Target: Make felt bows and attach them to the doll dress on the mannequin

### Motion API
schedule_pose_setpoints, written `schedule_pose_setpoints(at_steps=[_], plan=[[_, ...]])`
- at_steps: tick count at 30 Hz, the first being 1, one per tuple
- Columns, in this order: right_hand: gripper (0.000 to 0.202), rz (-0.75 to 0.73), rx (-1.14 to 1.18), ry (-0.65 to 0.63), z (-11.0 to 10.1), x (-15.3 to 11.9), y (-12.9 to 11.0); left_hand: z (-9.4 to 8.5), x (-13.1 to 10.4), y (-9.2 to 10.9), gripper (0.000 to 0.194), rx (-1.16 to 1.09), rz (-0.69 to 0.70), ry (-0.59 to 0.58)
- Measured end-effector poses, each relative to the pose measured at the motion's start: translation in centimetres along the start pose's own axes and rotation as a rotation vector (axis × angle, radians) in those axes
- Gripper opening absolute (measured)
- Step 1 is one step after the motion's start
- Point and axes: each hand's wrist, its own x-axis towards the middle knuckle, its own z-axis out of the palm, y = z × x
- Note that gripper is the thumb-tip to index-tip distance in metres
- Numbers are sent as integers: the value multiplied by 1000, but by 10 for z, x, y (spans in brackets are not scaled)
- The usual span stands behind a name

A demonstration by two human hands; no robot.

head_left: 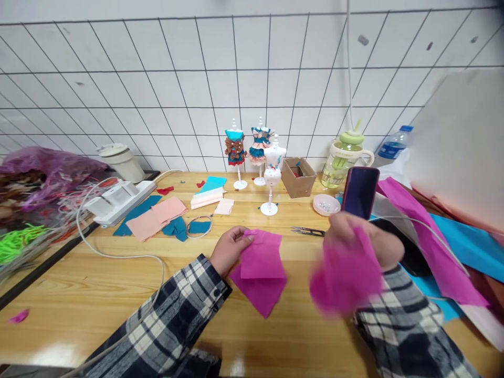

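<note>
My left hand [231, 249] pinches the upper left corner of a square magenta crepe paper piece [261, 257] above the table. A second magenta sheet [263, 298] shows under it, one corner pointing toward me. To the right, my right hand [368, 239] is blurred by motion and grips another magenta crepe paper piece [346, 278], which hangs down crumpled. Thread snips [308, 231] lie between the hands, farther back. Straight ahead stands a bare white mini dress form [272, 173]. Behind it, two dress forms wear small dresses [235, 148] in teal, brown and pink.
Peach paper pieces [157, 216], teal scraps and a bangle-like ring [199, 227] lie left of centre. A power strip [125, 202] with a cable is at left. A cardboard box [298, 181], bead dish [326, 205], phone [359, 190], bottles and coloured sheets [433, 241] line the right.
</note>
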Motion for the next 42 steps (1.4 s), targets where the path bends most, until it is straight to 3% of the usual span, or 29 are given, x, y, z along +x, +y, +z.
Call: schedule_pose_setpoints(at_steps=[1,2,3,4,6,8,13,17,20,23,26,30,36,40,42], plan=[[48,26,71,-268,5,-3,-8,1,-1,2,31,-57,2,-18],[42,59,104,-417,13,-4,-13,3,-3,3,31,-105,5,-44],[37,99,116,-430,24,-3,-14,4,-4,5,31,-142,7,-68],[33,138,96,-378,36,0,-13,6,-6,7,31,-167,7,-87],[26,106,-31,-133,58,8,-4,9,-9,10,33,-200,10,-96],[20,93,-120,-20,71,14,10,10,-11,12,33,-208,24,-84],[22,234,173,-78,75,14,32,7,-10,11,29,-177,44,-54],[18,170,56,41,76,12,32,11,-11,11,31,-273,55,-20],[17,125,21,96,77,12,31,14,-15,13,49,-378,60,-117],[18,123,64,92,79,12,32,13,-16,14,57,-261,19,-229],[22,126,180,65,81,10,30,10,-15,14,44,-97,24,-150],[54,147,312,84,82,8,26,6,-14,18,38,88,115,-33],[23,146,274,141,81,10,30,4,-17,21,38,139,105,-55],[19,62,305,267,79,11,34,7,-19,21,47,59,89,-181],[20,44,341,312,77,12,35,9,-19,21,52,114,101,-188]])
